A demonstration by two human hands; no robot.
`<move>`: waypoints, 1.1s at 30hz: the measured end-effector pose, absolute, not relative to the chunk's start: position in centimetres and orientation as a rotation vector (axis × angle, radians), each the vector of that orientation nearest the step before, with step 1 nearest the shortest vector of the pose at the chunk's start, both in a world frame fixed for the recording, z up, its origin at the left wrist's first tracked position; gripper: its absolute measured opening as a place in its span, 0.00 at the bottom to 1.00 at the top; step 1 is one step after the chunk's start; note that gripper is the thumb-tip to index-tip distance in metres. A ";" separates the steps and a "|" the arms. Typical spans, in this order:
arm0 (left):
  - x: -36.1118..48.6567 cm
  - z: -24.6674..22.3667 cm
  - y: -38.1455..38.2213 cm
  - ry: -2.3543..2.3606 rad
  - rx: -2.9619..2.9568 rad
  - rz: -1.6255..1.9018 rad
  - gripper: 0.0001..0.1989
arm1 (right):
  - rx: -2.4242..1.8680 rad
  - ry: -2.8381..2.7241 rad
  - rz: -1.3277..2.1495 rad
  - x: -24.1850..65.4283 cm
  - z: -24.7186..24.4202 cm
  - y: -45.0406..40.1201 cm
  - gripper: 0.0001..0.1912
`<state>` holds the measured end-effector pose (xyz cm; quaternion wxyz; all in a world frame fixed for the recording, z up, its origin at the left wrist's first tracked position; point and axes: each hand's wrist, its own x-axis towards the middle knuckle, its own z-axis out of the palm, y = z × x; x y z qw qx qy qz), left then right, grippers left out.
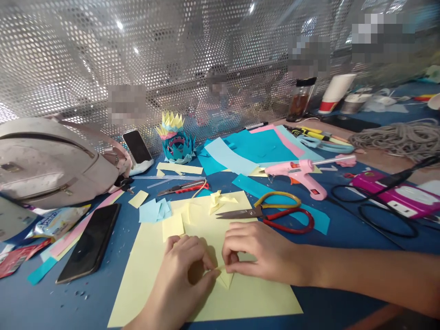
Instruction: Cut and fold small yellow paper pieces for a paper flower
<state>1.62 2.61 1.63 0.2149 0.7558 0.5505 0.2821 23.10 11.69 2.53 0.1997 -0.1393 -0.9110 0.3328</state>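
Observation:
Over a large sheet of pale yellow paper point(261, 300), both hands pinch a small folded piece of yellow paper point(225, 278). My left hand point(184, 270) holds its left side between thumb and forefinger. At its upper right, the fingertips of my right hand point(259, 252) grip it. Just beyond lie scissors point(247, 213) with one yellow and one red handle, blades pointing left. Small yellow squares point(173, 225), folded yellow scraps point(220, 201) and light blue paper pieces point(154, 210) lie near the sheet's far edge.
A pink glue gun point(302, 174) and purple power strip point(388, 192) with black cable stand right. Left are a black phone point(90, 243), snack wrapper point(58, 222) and pale bag point(48, 160). A layered paper ornament point(177, 142), utility knife point(185, 187) and blue sheets point(254, 144) lie farther back.

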 end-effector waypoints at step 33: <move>1.6 0.9 1.8 1.139 2.894 1.101 0.04 | 0.056 -2.743 -0.003 23.9 3.3 12.3 0.12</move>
